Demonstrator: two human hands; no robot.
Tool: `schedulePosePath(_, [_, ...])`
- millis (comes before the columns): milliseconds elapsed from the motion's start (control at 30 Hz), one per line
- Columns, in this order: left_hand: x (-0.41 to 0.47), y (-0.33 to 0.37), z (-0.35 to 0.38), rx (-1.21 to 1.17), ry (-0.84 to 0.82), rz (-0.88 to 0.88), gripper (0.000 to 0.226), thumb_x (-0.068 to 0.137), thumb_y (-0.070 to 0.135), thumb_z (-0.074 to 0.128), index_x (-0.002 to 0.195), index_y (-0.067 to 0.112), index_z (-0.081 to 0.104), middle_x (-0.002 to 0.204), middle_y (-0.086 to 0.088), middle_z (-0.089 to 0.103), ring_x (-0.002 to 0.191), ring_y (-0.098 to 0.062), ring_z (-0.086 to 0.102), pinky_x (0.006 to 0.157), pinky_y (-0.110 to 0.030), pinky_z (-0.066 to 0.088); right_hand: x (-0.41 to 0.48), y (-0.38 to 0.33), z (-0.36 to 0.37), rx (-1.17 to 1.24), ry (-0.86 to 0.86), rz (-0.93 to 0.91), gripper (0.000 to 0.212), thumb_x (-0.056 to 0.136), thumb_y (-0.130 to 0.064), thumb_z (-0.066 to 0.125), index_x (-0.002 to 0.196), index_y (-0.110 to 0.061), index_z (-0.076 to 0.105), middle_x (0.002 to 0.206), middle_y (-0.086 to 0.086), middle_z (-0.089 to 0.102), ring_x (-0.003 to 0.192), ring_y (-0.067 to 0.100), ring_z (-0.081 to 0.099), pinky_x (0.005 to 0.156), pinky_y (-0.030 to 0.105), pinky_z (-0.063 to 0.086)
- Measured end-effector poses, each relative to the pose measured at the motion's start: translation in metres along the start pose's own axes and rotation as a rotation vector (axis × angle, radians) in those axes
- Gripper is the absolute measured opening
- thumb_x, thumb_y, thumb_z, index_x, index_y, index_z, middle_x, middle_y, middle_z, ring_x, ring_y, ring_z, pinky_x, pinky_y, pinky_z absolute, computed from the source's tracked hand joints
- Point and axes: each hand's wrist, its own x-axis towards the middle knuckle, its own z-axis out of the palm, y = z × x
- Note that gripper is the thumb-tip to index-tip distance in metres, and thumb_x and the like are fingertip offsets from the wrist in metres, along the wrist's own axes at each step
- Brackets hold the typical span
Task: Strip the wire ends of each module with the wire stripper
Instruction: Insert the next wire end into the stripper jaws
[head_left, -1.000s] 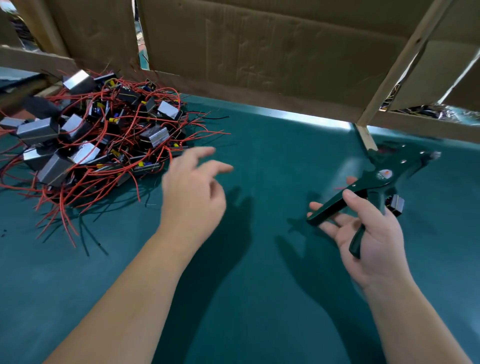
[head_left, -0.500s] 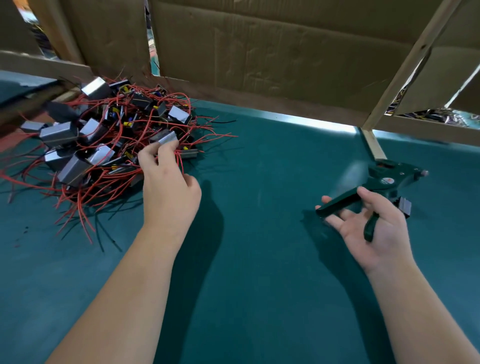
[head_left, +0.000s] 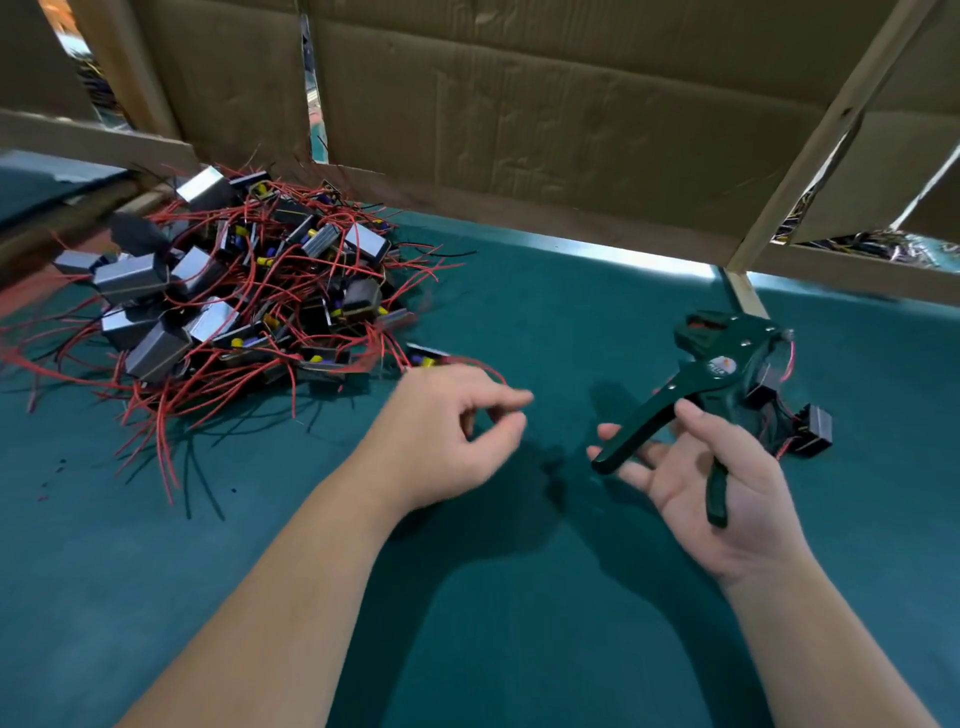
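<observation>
A pile of grey and black modules with tangled red wires lies at the back left of the green table. My left hand is just right of the pile, thumb and forefinger pinched on a thin red wire. The wire leads back to a small module at the pile's edge; the hand is blurred. My right hand holds the dark green wire stripper by its spread handles, jaws pointing up and away. Two modules lie just behind the stripper.
A cardboard wall with wooden battens closes off the back of the table. Small black specks lie on the mat at the left. Green mat lies between my forearms.
My left hand has come back from the pile toward the middle, drawing a red wire and its module along. My right hand has kept the stripper and shifted slightly left.
</observation>
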Motion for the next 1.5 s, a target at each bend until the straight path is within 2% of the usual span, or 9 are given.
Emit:
schedulePosePath(100, [-0.004,-0.001,0.007,-0.224,-0.136,-0.139,0.034,0.079,0.047,0.061,0.109,0.036,0.070,0.051,0.009,0.051,0.046,-0.018,0.042,0.050,-0.026,0.034,-0.002,0.002,0.002,0.006,-0.023,0.036,0.024,0.076,-0.016,0.059,0.097,-0.007,0.052,0.103,0.015,0.061,0.090,0.041,0.063,0.074,0.056,0.054])
schedulePosePath(333, [0.009,-0.010,0.003,-0.358,0.407,-0.232,0.042,0.091,0.024,0.043,0.126,0.046,0.033,0.060,-0.018,0.041,0.049,-0.024,0.036,0.052,-0.039,0.035,-0.004,0.004,0.006,0.052,0.002,0.070,0.030,0.076,-0.015,0.057,0.106,-0.008,0.054,0.123,0.009,0.060,0.082,0.040,0.066,0.068,0.054,0.055])
schedulePosePath(433, [0.012,-0.015,0.004,-0.565,0.493,-0.356,0.026,0.089,0.027,0.035,0.112,0.039,0.042,0.057,0.001,0.044,0.043,-0.014,0.035,0.043,-0.029,0.033,-0.005,0.003,0.007,0.061,-0.063,0.082,0.046,0.070,-0.018,0.065,0.114,-0.015,0.054,0.123,0.018,0.062,0.082,0.036,0.066,0.070,0.050,0.055])
schedulePosePath(633, [0.005,-0.026,0.005,0.172,0.154,-0.287,0.046,0.079,-0.001,0.049,0.118,0.021,0.060,0.102,0.004,0.051,0.097,-0.016,0.048,0.089,-0.027,0.038,-0.007,0.003,0.008,0.073,-0.116,0.089,0.068,0.065,-0.023,0.067,0.130,-0.019,0.049,0.114,0.020,0.065,0.082,0.036,0.066,0.071,0.050,0.055])
schedulePosePath(800, [0.007,-0.029,0.017,0.487,-0.030,-0.257,0.040,0.088,0.018,0.061,0.127,0.027,0.059,0.139,0.000,0.042,0.118,-0.028,0.038,0.099,-0.041,0.036,-0.009,0.004,0.011,0.073,-0.123,0.102,0.057,0.070,-0.019,0.062,0.125,-0.018,0.049,0.111,0.021,0.066,0.080,0.037,0.066,0.070,0.051,0.055])
schedulePosePath(1067, [0.006,-0.018,0.010,0.127,-0.073,0.014,0.017,0.080,-0.001,0.069,0.090,0.009,0.077,0.098,-0.004,0.073,0.094,-0.015,0.067,0.088,-0.020,0.046,-0.008,0.003,0.011,0.069,-0.117,0.102,0.055,0.074,-0.018,0.058,0.127,-0.019,0.048,0.110,0.019,0.066,0.080,0.036,0.066,0.071,0.051,0.055])
schedulePosePath(1200, [0.002,-0.002,0.000,-0.218,-0.202,-0.192,0.049,0.061,-0.012,0.041,0.076,0.015,0.079,0.086,0.005,0.074,0.087,0.000,0.068,0.081,-0.008,0.047,-0.008,0.003,0.010,0.066,-0.116,0.099,0.055,0.074,-0.018,0.058,0.128,-0.019,0.048,0.110,0.019,0.066,0.081,0.036,0.066,0.071,0.052,0.055])
schedulePosePath(1333, [0.005,-0.001,-0.014,-0.448,-0.237,-0.325,0.070,0.061,-0.030,0.027,0.070,0.020,0.075,0.074,-0.002,0.075,0.078,-0.014,0.072,0.078,-0.019,0.055,-0.008,0.001,0.009,0.073,-0.115,0.098,0.059,0.071,-0.019,0.061,0.128,-0.018,0.048,0.111,0.019,0.066,0.082,0.036,0.066,0.071,0.052,0.055])
schedulePosePath(1500, [0.009,-0.015,-0.005,-0.237,0.113,-0.535,0.026,0.078,0.034,0.064,0.063,0.013,0.065,0.049,0.003,0.059,0.045,-0.011,0.056,0.046,-0.022,0.047,-0.009,0.001,0.010,0.086,-0.122,0.110,0.060,0.069,-0.021,0.063,0.127,-0.016,0.050,0.115,0.020,0.065,0.081,0.037,0.066,0.072,0.053,0.055])
